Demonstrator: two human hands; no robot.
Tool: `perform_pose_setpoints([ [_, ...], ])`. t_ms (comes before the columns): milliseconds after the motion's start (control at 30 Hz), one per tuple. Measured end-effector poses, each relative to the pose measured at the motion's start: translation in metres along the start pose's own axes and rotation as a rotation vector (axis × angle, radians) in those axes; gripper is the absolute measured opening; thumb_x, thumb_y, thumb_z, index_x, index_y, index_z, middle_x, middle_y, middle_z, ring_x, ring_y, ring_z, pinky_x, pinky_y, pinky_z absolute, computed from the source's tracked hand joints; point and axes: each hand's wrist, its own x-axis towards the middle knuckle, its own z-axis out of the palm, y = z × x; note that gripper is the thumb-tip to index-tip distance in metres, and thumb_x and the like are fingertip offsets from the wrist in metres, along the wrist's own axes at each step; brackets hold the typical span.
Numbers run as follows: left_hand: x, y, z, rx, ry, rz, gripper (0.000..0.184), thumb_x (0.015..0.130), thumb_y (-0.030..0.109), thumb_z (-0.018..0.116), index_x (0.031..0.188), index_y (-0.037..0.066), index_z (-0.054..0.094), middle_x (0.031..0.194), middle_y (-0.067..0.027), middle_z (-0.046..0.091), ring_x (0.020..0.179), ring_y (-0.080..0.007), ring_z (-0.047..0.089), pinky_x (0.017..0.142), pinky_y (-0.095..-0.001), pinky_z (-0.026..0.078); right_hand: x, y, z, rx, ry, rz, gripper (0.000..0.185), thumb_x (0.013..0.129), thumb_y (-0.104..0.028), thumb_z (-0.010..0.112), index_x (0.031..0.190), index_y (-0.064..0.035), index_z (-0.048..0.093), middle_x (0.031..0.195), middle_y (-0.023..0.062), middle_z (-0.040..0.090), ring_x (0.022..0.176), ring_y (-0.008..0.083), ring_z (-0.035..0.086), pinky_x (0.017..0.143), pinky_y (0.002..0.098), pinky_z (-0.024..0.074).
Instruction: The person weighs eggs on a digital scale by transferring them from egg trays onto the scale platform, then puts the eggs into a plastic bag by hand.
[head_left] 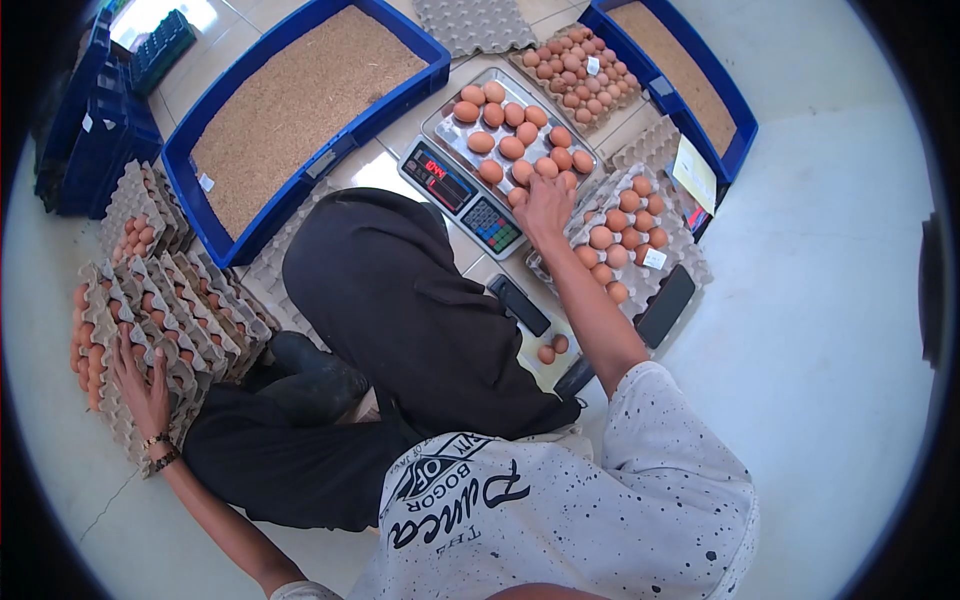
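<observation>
I sit on the tiled floor (212, 85) with my right hand (545, 205) over the scale (467, 204), at the corner of its pan (441, 128) nearest the keypad (491, 224). My fingers bend down among the eggs (511, 148) there; I cannot tell whether they grip one or only touch. The eggs lie loose on the pan, some up by its far edge, others crowding the edge by my hand. Red digits glow on the display (444, 179), too blurred to read surely.

My left hand (143, 388) is spread open against the near edge of a tall stack (228, 325) of trays with eggs between the layers. A smaller stack (168, 210) stands just beyond it.

Beside the pan's right edge, a tray (684, 232) carries more eggs and a white label (654, 259). A fuller tray (580, 78) lies past the pan's far edge. Two eggs (553, 349) sit together near my right forearm, with a dark phone (519, 305) just beside them and a dark slab (665, 306) at the labelled tray's near corner.

A blue crate (352, 138) of pale brown grainy stuff is left of the scale; another such crate (690, 125) is near the fuller tray's right side.
</observation>
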Motion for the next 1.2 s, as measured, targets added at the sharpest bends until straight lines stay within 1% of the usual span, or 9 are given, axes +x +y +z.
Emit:
perform_pose_setpoints([
  [400, 0.0, -0.001, -0.001, 0.029, 0.003, 0.01, 0.059, 0.092, 0.034, 0.056, 0.144, 0.014, 0.037, 0.145, -0.0177, 0.034, 0.135, -0.034, 0.028, 0.11, -0.0441, 0.023, -0.003, -0.006, -0.002, -0.076, -0.215, 0.026, 0.029, 0.07, -0.021, 0.07, 0.097, -0.011, 0.065, 0.092, 0.0101, 0.066, 0.094, 0.0248, 0.058, 0.079, 0.0387, 0.0374],
  [600, 0.0, -0.002, 0.002, 0.017, 0.011, 0.002, 0.059, 0.092, 0.033, 0.057, 0.143, 0.014, 0.038, 0.145, -0.0178, 0.034, 0.135, -0.0347, 0.029, 0.11, -0.0443, 0.023, -0.001, -0.001, 0.014, -0.023, -0.139, -0.013, 0.033, 0.067, -0.02, 0.07, 0.098, -0.01, 0.062, 0.09, 0.0105, 0.065, 0.095, 0.0256, 0.059, 0.078, 0.0408, 0.0387],
  [700, 0.0, -0.001, 0.0, 0.022, 0.003, 0.003, 0.059, 0.092, 0.033, 0.057, 0.143, 0.014, 0.038, 0.145, -0.0181, 0.034, 0.135, -0.0347, 0.029, 0.11, -0.0444, 0.023, -0.003, -0.006, 0.006, 0.215, -0.05, 0.159, 0.029, 0.073, -0.02, 0.063, 0.1, -0.0099, 0.06, 0.084, 0.008, 0.061, 0.086, 0.0234, 0.058, 0.07, 0.0395, 0.0422],
  [800, -0.002, -0.003, 0.001, 0.011, 0.003, -0.008, 0.058, 0.092, 0.033, 0.057, 0.143, 0.013, 0.038, 0.146, -0.0176, 0.034, 0.136, -0.0345, 0.028, 0.11, -0.0443, 0.023, 0.001, -0.012, -0.007, 1.255, -0.264, 0.738, 0.028, 0.081, -0.028, 0.053, 0.096, -0.0054, 0.056, 0.079, 0.0091, 0.056, 0.07, 0.0202, 0.054, 0.061, 0.0328, 0.0434],
  [900, 0.001, -0.001, 0.001, -0.021, 0.002, 0.018, 0.058, 0.092, 0.033, 0.056, 0.143, 0.013, 0.037, 0.146, -0.0173, 0.034, 0.136, -0.0342, 0.027, 0.111, -0.0443, 0.023, -0.002, -0.005, -0.008, 2.022, -0.656, 0.734, 0.035, 0.086, -0.034, 0.04, 0.102, -0.0055, 0.053, 0.077, 0.0077, 0.052, 0.064, 0.0162, 0.047, 0.055, 0.0269, 0.0408],
  [933, 0.001, -0.002, 0.0, -0.031, -0.002, 0.027, 0.058, 0.092, 0.033, 0.056, 0.143, 0.013, 0.037, 0.146, -0.0172, 0.033, 0.137, -0.034, 0.027, 0.111, -0.0442, 0.023, -0.002, -0.004, -0.008, 2.108, -0.763, 0.728, 0.038, 0.09, -0.035, 0.033, 0.107, -0.0063, 0.05, 0.078, 0.0085, 0.053, 0.063, 0.0169, 0.047, 0.055, 0.0273, 0.0408],
  [1033, -0.001, -0.002, -0.001, -0.031, 0.001, 0.007, 0.058, 0.093, 0.034, 0.056, 0.144, 0.013, 0.037, 0.146, -0.0176, 0.033, 0.137, -0.0337, 0.027, 0.111, -0.0437, 0.023, -0.005, -0.007, -0.008, 2.248, -0.82, 0.639, 0.037, 0.093, -0.032, 0.031, 0.109, -0.0049, 0.05, 0.081, 0.0074, 0.05, 0.066, 0.0165, 0.046, 0.057, 0.0274, 0.0403],
  [1133, -0.001, 0.001, -0.002, -0.056, -0.008, -0.009, 0.058, 0.093, 0.034, 0.056, 0.144, 0.013, 0.037, 0.146, -0.0185, 0.033, 0.137, -0.0335, 0.027, 0.111, -0.0432, 0.023, -0.006, -0.013, -0.015, 2.295, -0.835, 0.666, 0.036, 0.095, -0.033, 0.032, 0.108, -0.0043, 0.05, 0.084, 0.0091, 0.052, 0.067, 0.0177, 0.048, 0.057, 0.0284, 0.0417],
  [1200, -0.002, 0.0, -0.001, -0.032, 0.0, -0.016, 0.058, 0.093, 0.034, 0.056, 0.144, 0.013, 0.037, 0.146, -0.0184, 0.032, 0.137, -0.0338, 0.027, 0.111, -0.0432, 0.023, -0.005, -0.014, -0.009, 2.209, -0.791, 0.729, 0.032, 0.095, -0.031, 0.037, 0.106, -0.0043, 0.05, 0.083, 0.0102, 0.053, 0.069, 0.0179, 0.05, 0.057, 0.0274, 0.0421],
])
